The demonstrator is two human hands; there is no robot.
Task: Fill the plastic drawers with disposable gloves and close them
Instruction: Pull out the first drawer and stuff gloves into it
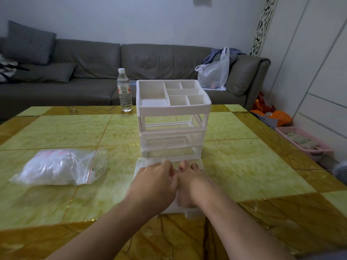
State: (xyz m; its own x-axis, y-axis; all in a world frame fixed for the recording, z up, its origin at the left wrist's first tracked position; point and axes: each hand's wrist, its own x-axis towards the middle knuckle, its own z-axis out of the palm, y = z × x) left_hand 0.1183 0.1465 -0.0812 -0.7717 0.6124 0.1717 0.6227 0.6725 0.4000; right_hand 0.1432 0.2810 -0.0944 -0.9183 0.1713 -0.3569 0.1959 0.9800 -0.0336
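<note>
The clear drawer point(169, 166) sits on the table point(262, 166), pulled out in front of the white organizer point(172, 117), whose top slot stands empty. It looks thin, light and a bit flexible, likely to skid on the glossy top; better held by both side walls than by one corner. Both hands rest side by side inside it, left hand point(155, 177) and right hand point(191, 179), fingers curled down; whether they pinch anything I cannot tell. The bag of gloves point(58, 167), soft and slippery, lies to the left, well apart.
</note>
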